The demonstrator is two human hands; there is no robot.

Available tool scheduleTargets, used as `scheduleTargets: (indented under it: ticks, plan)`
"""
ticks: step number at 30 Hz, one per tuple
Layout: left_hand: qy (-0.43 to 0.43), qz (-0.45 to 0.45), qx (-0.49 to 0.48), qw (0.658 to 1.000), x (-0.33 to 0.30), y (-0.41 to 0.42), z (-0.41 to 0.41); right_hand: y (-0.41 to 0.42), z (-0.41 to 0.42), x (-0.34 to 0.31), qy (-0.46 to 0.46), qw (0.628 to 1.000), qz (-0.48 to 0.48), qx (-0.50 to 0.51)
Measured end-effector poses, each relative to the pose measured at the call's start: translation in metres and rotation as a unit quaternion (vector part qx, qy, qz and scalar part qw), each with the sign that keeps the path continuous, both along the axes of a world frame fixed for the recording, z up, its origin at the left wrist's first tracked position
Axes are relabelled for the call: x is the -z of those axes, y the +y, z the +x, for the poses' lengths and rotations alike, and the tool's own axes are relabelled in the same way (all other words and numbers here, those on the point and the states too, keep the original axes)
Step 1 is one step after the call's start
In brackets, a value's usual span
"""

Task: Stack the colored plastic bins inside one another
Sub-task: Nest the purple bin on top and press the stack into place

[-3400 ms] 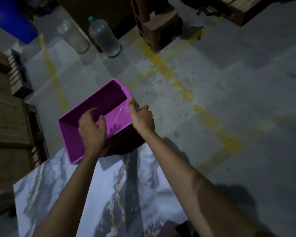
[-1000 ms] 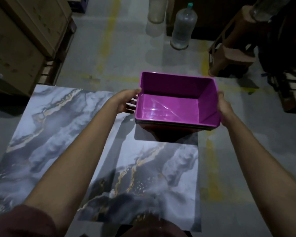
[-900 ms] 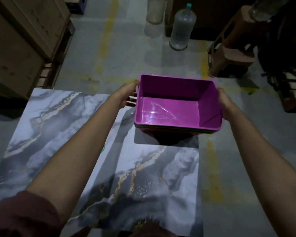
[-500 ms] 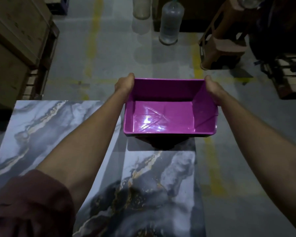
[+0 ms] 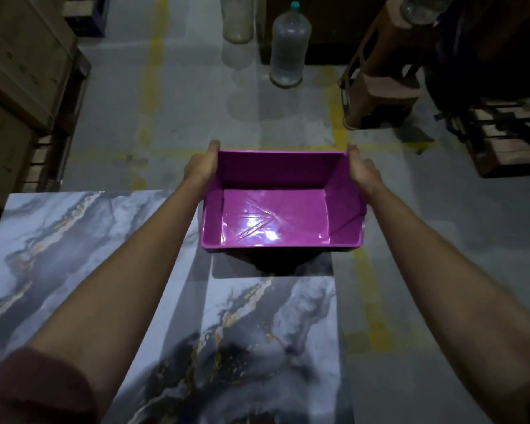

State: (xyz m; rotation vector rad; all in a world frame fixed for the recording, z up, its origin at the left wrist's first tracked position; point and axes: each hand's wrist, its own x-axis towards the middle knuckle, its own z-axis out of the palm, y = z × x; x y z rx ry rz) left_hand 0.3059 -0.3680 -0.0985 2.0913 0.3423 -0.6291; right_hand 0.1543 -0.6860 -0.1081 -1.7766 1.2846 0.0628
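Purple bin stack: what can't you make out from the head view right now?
- Bins under the purple bin: only a dark sliver shows below its rim; count and colours unclear.
- Fingers of the left hand and right hand: hidden behind the bin's end walls.
- Whether the stack touches the marble tabletop: hidden by the bin's shadow.
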Motion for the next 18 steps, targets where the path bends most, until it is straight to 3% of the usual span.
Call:
scheduleTargets:
  ticks: [2, 6, 12, 18]
  plan:
    - [0.020, -0.020, 0.007, 1.000, 0.013, 0.019, -0.020, 0.017, -0.030, -0.009, 0.008, 0.999, -0.031, 0.014]
    - [0.035, -0.015, 0.009, 0.999, 0.031, 0.049, -0.071, 0.044, -0.075, -0.001, 0.029, 0.999, 0.004, 0.036]
    - [-0.046, 0.030, 0.014, 0.998, 0.012, 0.044, -0.091, 0.055, -0.078, -0.005, 0.019, 0.998, -0.047, 0.045]
    - [-0.059, 0.053, 0.022, 0.997, -0.007, 0.045, -0.102, 0.065, -0.086, -0.024, 0.028, 0.996, -0.085, 0.031]
